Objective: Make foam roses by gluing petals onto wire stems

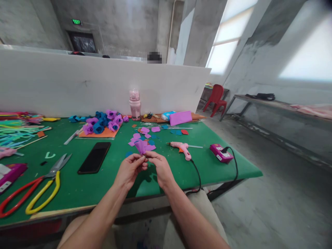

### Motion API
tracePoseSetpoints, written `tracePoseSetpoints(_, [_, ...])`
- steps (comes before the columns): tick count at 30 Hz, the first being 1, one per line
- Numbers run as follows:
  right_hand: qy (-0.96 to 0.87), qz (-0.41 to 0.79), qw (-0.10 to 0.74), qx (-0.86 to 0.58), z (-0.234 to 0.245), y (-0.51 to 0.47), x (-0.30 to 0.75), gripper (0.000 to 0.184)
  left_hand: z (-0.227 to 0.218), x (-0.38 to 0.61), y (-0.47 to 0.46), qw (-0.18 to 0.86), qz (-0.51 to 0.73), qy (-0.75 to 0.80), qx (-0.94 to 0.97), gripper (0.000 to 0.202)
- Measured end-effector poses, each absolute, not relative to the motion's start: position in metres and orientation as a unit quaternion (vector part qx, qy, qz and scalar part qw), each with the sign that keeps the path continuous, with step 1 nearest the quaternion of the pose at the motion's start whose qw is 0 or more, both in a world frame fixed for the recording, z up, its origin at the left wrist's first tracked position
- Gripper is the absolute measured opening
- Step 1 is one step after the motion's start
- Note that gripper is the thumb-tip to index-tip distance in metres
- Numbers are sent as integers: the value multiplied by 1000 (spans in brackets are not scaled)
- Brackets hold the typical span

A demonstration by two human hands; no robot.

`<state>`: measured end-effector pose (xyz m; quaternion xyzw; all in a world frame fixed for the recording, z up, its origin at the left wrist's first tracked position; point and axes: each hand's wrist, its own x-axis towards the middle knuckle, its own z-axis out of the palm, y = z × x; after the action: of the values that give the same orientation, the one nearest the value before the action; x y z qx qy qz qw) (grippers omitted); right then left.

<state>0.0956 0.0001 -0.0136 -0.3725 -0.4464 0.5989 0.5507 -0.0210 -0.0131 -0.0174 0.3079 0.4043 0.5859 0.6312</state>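
Note:
My left hand (131,168) and my right hand (160,166) meet above the front of the green table (85,186). Both pinch the lower end of a purple foam petal piece (141,146) that stands up between the fingertips. Just beyond it lie loose purple and blue foam petals (145,135). A pink glue gun (182,148) lies to the right of my right hand, its black cord running off the table edge. A black phone (94,157) lies to the left of my left hand.
Yellow-handled scissors (43,192) and red-handled scissors (18,199) lie at the front left. Finished purple and blue foam roses (103,121) sit on an orange sheet, a pink bottle (135,104) behind. A pink power adapter (221,153) lies at the right. A white partition (77,83) backs the table.

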Motion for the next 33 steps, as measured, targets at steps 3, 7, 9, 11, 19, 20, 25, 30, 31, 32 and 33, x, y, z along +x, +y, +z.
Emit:
tracePoseSetpoints(3, [-462, 580, 557, -374, -12, -3, 94, 31, -17, -21, -13, 628, 588, 409, 303, 26])
tracePoseSetpoints(7, [-465, 573, 562, -374, -11, -6, 93, 33, -18, -21, -12, 625, 594, 407, 303, 25])
tracePoseSetpoints(9, [-469, 571, 562, -372, -11, -7, 92, 34, -18, -21, -12, 624, 595, 406, 305, 24])
tracePoseSetpoints(11, [-478, 563, 562, -372, -12, -8, 91, 36, -18, -21, -12, 622, 596, 406, 307, 24])
tracePoseSetpoints(19, [-549, 478, 574, -376, -18, -14, 87, 41, -18, -20, -11, 610, 613, 406, 295, 26])
tracePoseSetpoints(20, [-556, 466, 575, -377, -17, -15, 87, 42, -18, -19, -11, 608, 616, 405, 293, 26])
tracePoseSetpoints(25, [-608, 393, 568, -391, -17, -19, 86, 43, -16, -19, -13, 601, 622, 413, 286, 26])
tracePoseSetpoints(30, [-649, 317, 560, -406, -17, -23, 86, 44, -18, -19, -13, 596, 625, 414, 289, 26])
tracePoseSetpoints(31, [-656, 305, 557, -408, -17, -24, 86, 44, -19, -19, -13, 597, 624, 413, 288, 26])
tracePoseSetpoints(32, [-662, 296, 553, -411, -16, -25, 86, 44, -20, -19, -12, 599, 624, 412, 287, 25])
tracePoseSetpoints(33, [-668, 287, 548, -414, -16, -25, 85, 44, -21, -20, -12, 600, 623, 412, 287, 25])
